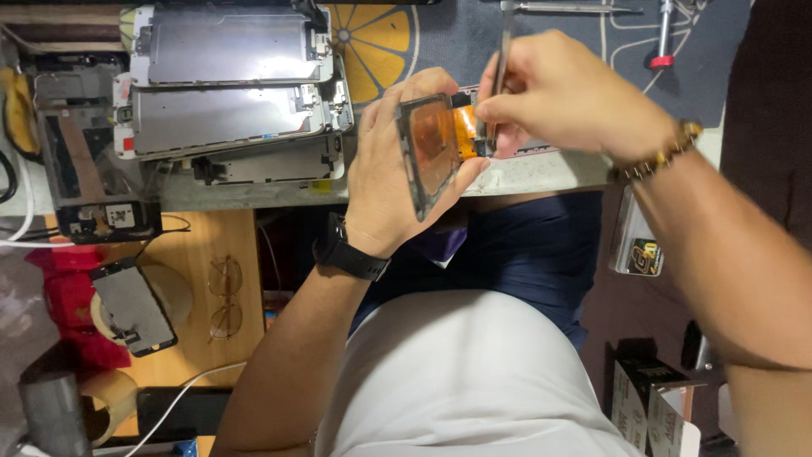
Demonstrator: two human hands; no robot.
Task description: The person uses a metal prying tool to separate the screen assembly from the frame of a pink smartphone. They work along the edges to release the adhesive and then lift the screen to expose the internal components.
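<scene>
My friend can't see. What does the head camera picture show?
The left hand holds a phone screen part on edge while the right hand pokes tweezers at its orange ribbon cable. More screen panels lie stacked beside them.

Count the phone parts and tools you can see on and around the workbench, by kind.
Metal screen backplates stacked on the bench: 3
Screen panel in left hand: 1
Tweezers in right hand: 1
Red-collared screwdriver: 1
Eyeglasses: 1
Total: 7
</scene>
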